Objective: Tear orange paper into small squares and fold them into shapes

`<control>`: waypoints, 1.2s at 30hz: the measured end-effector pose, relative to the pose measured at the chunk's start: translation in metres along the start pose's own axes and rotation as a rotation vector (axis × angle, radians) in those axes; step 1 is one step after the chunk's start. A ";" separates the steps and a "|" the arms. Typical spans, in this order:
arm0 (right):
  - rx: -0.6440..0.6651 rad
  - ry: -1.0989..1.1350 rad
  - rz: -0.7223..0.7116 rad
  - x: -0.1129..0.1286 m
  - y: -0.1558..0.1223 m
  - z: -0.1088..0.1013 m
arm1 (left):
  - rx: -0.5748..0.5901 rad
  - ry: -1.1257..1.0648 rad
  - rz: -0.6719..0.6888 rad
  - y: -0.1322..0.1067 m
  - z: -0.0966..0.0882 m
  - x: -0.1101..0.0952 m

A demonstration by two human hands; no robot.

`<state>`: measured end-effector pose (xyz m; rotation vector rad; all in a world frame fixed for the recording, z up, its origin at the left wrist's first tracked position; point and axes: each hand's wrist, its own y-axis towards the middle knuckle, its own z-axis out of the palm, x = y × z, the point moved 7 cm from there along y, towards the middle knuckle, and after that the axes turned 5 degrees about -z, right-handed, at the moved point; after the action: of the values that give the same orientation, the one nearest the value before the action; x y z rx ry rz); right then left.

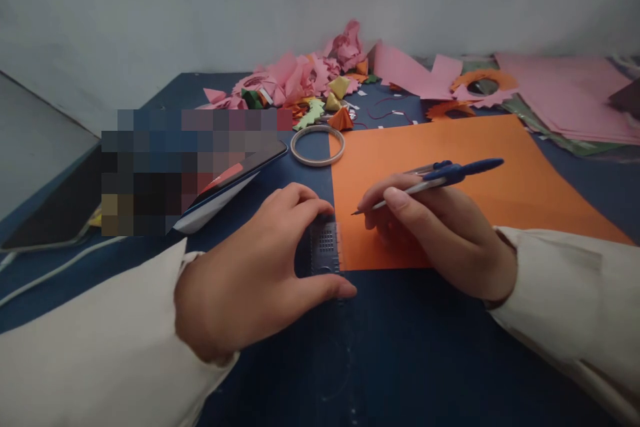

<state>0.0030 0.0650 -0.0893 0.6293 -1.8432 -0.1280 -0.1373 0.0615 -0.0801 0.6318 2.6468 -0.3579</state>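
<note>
My right hand (435,233) pinches a ballpoint pen (413,191) with a white barrel and a blue cap on its back end. Its tip points left, over a sheet of orange paper (450,147); whether it touches is hard to tell. A thin, shiny piece with a blue end shows behind the pen, its kind unclear. Along the paper's left edge lies a clear plastic ruler (326,250), its lower part faint against the dark blue table. My left hand (255,267) spans the ruler, thumb and fingers apart, fingertips resting at its upper end.
A roll of tape (318,163) lies beyond my left hand. Crumpled pink paper (295,77) and small folded pieces pile up at the back. Pink sheets (565,93) lie back right. A dark flat device (240,172) leans at left, near a white cable (60,271).
</note>
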 end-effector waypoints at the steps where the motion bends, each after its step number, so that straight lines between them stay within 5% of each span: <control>1: 0.001 0.000 0.001 0.000 0.000 0.000 | -0.025 0.030 -0.006 -0.002 0.000 -0.001; 36: 0.013 0.032 0.007 0.002 -0.001 0.001 | -0.171 0.232 0.118 -0.017 0.000 -0.011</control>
<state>0.0021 0.0634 -0.0882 0.6304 -1.8170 -0.1005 -0.1369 0.0425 -0.0724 0.8113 2.8018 -0.0244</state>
